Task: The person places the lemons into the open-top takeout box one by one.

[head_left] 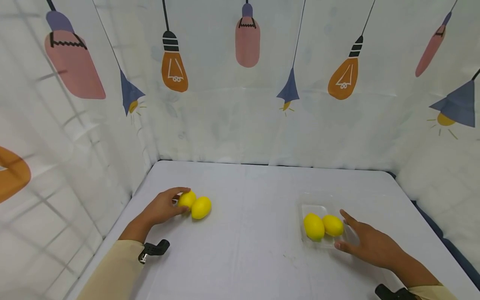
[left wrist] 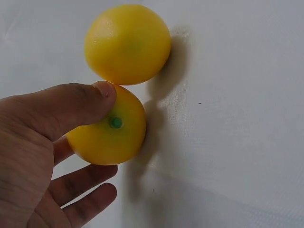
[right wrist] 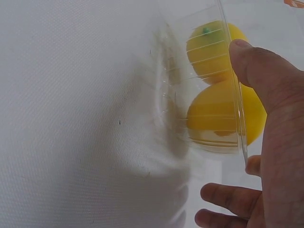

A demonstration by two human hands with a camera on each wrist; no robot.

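My left hand point(head_left: 165, 207) grips a yellow lemon point(head_left: 186, 200) on the left of the table, thumb on the near side and fingers round the far side. A second lemon point(head_left: 201, 208) lies against it on the right. In the left wrist view, the gripped lemon point(left wrist: 114, 142) shows a green stem spot, and my thumb crosses it. Over on the right is a clear plastic container point(head_left: 305, 206) with two lemons inside, one left point(head_left: 313, 227), one right point(head_left: 333, 225). My right hand point(head_left: 375, 246) spreads at the container's right side, thumb right at the rim in the right wrist view.
A white cloth covers the table point(head_left: 255, 250). White curtains point(head_left: 225, 125) printed with lamps and bulbs stand behind it and at both sides. Each wrist wears a black strap mount, the left one point(head_left: 155, 248) close above the table.
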